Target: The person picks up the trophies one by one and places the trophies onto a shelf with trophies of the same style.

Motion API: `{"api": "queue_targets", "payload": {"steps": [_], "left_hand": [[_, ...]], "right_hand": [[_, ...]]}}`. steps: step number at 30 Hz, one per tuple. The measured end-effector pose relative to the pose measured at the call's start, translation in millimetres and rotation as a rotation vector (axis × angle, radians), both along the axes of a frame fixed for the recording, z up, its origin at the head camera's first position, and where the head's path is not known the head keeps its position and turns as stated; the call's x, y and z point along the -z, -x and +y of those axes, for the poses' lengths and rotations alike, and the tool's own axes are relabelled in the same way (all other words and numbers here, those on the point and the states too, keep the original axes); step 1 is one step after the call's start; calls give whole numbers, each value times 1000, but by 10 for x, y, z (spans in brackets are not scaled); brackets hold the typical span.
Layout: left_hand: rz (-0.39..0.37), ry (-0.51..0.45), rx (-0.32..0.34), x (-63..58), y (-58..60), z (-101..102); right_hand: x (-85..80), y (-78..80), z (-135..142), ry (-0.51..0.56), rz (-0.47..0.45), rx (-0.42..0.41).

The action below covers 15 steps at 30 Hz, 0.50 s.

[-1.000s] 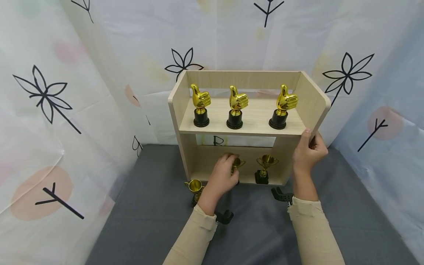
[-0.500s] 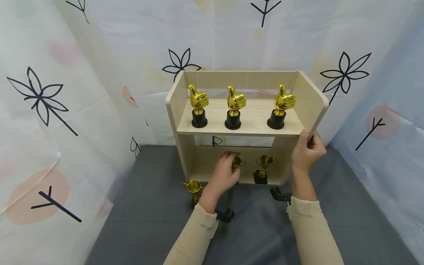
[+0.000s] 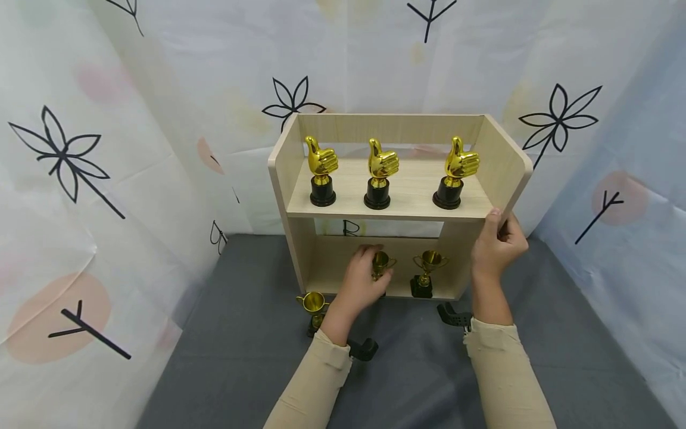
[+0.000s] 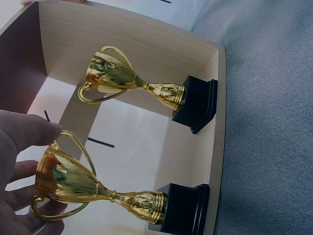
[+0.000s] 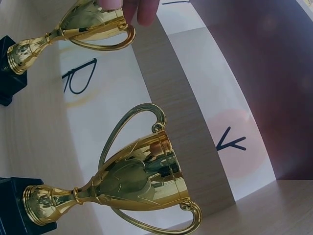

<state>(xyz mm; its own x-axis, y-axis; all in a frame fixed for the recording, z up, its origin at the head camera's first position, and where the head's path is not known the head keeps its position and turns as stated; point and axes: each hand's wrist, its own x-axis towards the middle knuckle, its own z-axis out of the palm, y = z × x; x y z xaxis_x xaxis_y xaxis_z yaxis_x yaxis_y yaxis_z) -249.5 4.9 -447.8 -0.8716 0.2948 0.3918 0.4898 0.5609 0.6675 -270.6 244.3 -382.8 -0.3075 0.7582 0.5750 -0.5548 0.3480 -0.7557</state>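
In the left wrist view my left hand (image 3: 364,280) is loosely around the cup of a gold trophy (image 4: 78,181), thumb by one handle and spread fingers behind the bowl. This trophy's black base (image 4: 181,208) stands at the front of the lower shelf. To its right is a matching trophy cup (image 3: 430,262), upright and untouched. My right hand (image 3: 495,244) pinches the front edge of the right side panel of the wooden shelf unit (image 3: 396,217). A third trophy cup (image 3: 313,302) stands on the grey cloth, partly hidden behind my left wrist.
On the upper shelf stand three gold thumbs-up trophies, a left one (image 3: 323,173), a middle one (image 3: 379,174) and a right one (image 3: 452,173). Grey cloth (image 3: 241,369) covers the table. Patterned white fabric (image 3: 177,119) hangs behind and on both sides.
My left hand's thumb and fingers have spread slightly, so more of the trophy's cup shows between them. My right hand keeps its hold on the shelf panel. The trophies stay in place.
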Motion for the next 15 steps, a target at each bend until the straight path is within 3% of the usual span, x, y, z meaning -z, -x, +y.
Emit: {"api": "queue_targets", "payload": {"steps": [9, 15], "left_hand": [[-12, -38, -32, 52, 11, -6], [-15, -75, -115, 142, 34, 8]], "right_hand": [[-123, -103, -98, 21, 3, -5], [-214, -190, -174, 13, 11, -7]]}}
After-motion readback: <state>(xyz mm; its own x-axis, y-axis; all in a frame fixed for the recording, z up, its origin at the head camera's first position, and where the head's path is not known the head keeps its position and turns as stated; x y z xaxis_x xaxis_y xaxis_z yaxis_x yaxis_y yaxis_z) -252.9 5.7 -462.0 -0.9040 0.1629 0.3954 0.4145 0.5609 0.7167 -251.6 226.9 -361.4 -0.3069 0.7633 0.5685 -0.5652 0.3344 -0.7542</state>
